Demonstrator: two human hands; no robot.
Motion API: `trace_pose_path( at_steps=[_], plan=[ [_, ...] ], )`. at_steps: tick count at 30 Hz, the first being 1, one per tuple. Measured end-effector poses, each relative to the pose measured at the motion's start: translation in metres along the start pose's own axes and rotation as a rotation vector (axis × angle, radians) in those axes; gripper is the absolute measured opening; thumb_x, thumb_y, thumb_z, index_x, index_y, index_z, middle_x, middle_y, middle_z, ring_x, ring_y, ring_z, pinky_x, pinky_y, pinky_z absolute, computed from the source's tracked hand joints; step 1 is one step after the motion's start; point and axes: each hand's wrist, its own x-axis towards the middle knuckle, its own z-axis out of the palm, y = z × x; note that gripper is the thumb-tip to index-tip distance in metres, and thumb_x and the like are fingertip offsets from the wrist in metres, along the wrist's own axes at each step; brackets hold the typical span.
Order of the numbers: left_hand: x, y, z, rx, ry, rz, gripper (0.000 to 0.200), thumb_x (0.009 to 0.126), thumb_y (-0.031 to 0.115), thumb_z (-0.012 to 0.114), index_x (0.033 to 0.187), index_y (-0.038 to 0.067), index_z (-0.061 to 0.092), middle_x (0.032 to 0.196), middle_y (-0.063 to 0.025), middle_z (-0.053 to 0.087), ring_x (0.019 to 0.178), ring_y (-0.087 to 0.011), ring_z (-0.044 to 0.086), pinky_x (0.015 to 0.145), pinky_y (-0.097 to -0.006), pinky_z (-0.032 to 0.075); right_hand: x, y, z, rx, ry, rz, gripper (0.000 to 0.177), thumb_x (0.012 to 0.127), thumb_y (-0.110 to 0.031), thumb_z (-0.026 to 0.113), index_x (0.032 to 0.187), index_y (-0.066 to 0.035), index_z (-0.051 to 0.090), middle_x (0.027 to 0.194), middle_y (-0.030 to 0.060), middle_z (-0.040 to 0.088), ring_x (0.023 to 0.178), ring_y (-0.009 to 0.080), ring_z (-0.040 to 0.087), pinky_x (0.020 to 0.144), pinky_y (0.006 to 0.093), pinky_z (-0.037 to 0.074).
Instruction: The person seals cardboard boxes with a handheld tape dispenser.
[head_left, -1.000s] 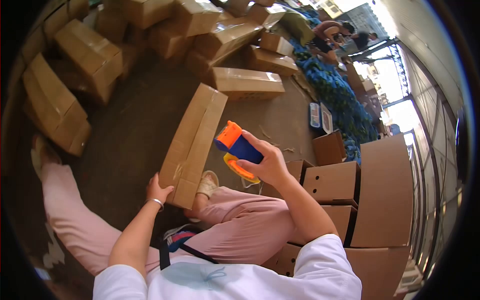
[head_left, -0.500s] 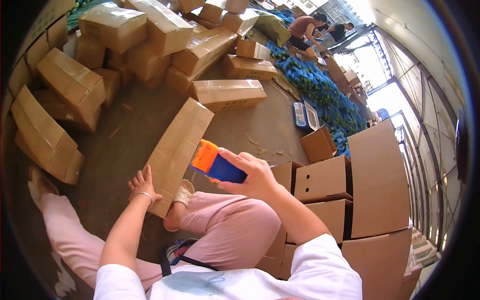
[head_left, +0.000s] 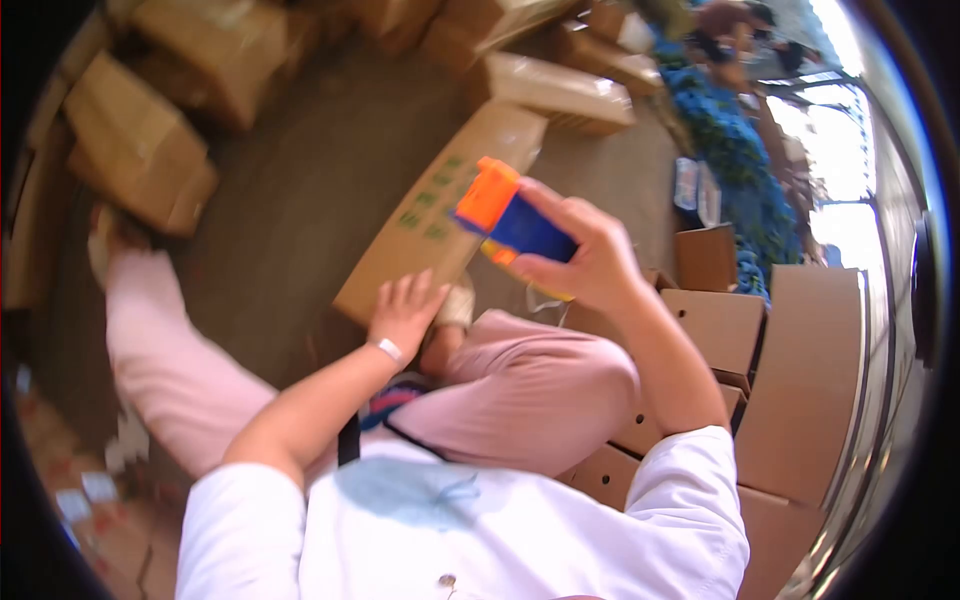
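A long cardboard box (head_left: 400, 245) with green printing lies in front of my legs, slanting away to the upper right. My left hand (head_left: 408, 312) rests on its near end with the fingers spread. In my right hand (head_left: 590, 245) is an orange and blue tape dispenser (head_left: 520, 215), held over the right side of the box. My thumb and fingers wrap round its blue body. The contact between dispenser and box is blurred.
Several cardboard boxes (head_left: 140, 140) lie across the floor at upper left. Open boxes (head_left: 715, 325) are stacked on my right. Blue netting (head_left: 715, 120) runs along the upper right, with a person (head_left: 725, 30) beyond. My shoe (head_left: 455, 305) is beside the box.
The view has shifted, and the scene is blurred. The box now shows a face with green printing. My left hand has moved onto that face; my right hand still holds the dispenser.
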Motion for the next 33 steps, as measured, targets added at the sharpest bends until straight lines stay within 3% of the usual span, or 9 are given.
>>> trace_pose_path(
  at_steps=[8, 9, 11, 14, 25, 27, 28, 30, 33],
  plan=[
    [0.023, -0.029, 0.000, -0.609, 0.245, -0.172, 0.037, 0.087, 0.030, 0.062, 0.122, 0.016, 0.062, 0.119, -0.0034, 0.060, 0.107, -0.0248, 0.054, 0.097, -0.0402, 0.040, -0.006, 0.009, 0.057, -0.088, -0.324, -0.003, 0.071, 0.069, -0.031, 0.080, 0.136, -0.027, 0.055, 0.078, 0.0070, 0.058, 0.068, 0.0250, 0.062, 0.065, 0.0363, 0.052],
    [0.028, -0.038, 0.002, -0.890, 0.227, -0.231, 0.036, 0.087, 0.032, 0.063, 0.119, 0.015, 0.063, 0.114, -0.0031, 0.064, 0.103, -0.0242, 0.057, 0.095, -0.0386, 0.042, -0.004, 0.008, 0.063, -0.092, -0.343, 0.002, 0.071, 0.069, -0.032, 0.081, 0.135, -0.026, 0.055, 0.077, 0.0069, 0.058, 0.067, 0.0247, 0.062, 0.064, 0.0364, 0.052],
    [0.036, -0.053, -0.020, -2.104, -0.137, -0.687, 0.034, 0.093, 0.043, 0.059, 0.115, 0.017, 0.063, 0.107, 0.0011, 0.064, 0.095, -0.0162, 0.058, 0.088, -0.0334, 0.044, 0.000, 0.008, 0.081, -0.086, -0.321, 0.016, 0.072, 0.069, -0.032, 0.081, 0.136, -0.025, 0.055, 0.077, 0.0071, 0.058, 0.066, 0.0248, 0.062, 0.063, 0.0368, 0.053],
    [0.026, -0.058, -0.025, -2.554, -0.285, -0.493, 0.044, 0.098, 0.050, 0.049, 0.120, 0.014, 0.058, 0.114, -0.0005, 0.063, 0.104, -0.0112, 0.058, 0.089, -0.0296, 0.046, -0.003, 0.011, 0.096, -0.134, -0.301, -0.006, 0.074, 0.068, -0.031, 0.081, 0.136, -0.025, 0.055, 0.077, 0.0072, 0.058, 0.065, 0.0249, 0.062, 0.061, 0.0372, 0.053],
    [0.029, -0.071, -0.040, -2.592, -0.186, -0.631, 0.033, 0.099, 0.039, 0.052, 0.115, 0.012, 0.061, 0.109, -0.0012, 0.064, 0.104, -0.0120, 0.060, 0.089, -0.0305, 0.049, -0.002, 0.002, 0.112, -0.043, -0.280, 0.029, 0.080, 0.065, -0.027, 0.084, 0.138, -0.022, 0.052, 0.083, 0.0088, 0.061, 0.068, 0.0249, 0.064, 0.061, 0.0361, 0.053],
    [0.028, -0.087, -0.029, -2.762, -0.392, -0.262, 0.026, 0.097, 0.036, 0.057, 0.099, 0.011, 0.066, 0.095, 0.0001, 0.066, 0.094, -0.0110, 0.061, 0.083, -0.0291, 0.050, -0.003, 0.000, 0.112, -0.034, -0.276, 0.047, 0.080, 0.065, -0.028, 0.084, 0.138, -0.022, 0.052, 0.084, 0.0090, 0.061, 0.068, 0.0249, 0.064, 0.061, 0.0358, 0.053],
    [0.032, -0.084, -0.029, -2.764, -0.392, -0.265, 0.026, 0.097, 0.036, 0.057, 0.099, 0.011, 0.066, 0.095, 0.0001, 0.066, 0.094, -0.0110, 0.061, 0.083, -0.0291, 0.050, -0.002, -0.002, 0.112, -0.043, -0.286, 0.061, 0.080, 0.065, -0.028, 0.083, 0.138, -0.022, 0.052, 0.085, 0.0093, 0.061, 0.069, 0.0251, 0.065, 0.062, 0.0356, 0.053],
    [0.042, -0.072, -0.032, -2.208, -0.097, -0.625, 0.028, 0.094, 0.036, 0.062, 0.083, 0.011, 0.065, 0.080, 0.0034, 0.063, 0.080, -0.0081, 0.058, 0.073, -0.0257, 0.047, -0.002, -0.004, 0.114, -0.052, -0.301, 0.080, 0.079, 0.066, -0.029, 0.083, 0.138, -0.022, 0.052, 0.086, 0.0096, 0.062, 0.069, 0.0252, 0.065, 0.062, 0.0355, 0.053],
    [0.041, -0.074, -0.070, -2.064, -0.029, -0.773, 0.030, 0.092, 0.036, 0.065, 0.076, 0.011, 0.062, 0.074, 0.0048, 0.058, 0.070, -0.0058, 0.050, 0.066, -0.0232, 0.042, -0.001, -0.007, 0.116, -0.061, -0.305, 0.164, 0.077, 0.068, -0.031, 0.082, 0.138, -0.023, 0.052, 0.086, 0.0098, 0.061, 0.069, 0.0254, 0.065, 0.063, 0.0356, 0.053]
  ],
)
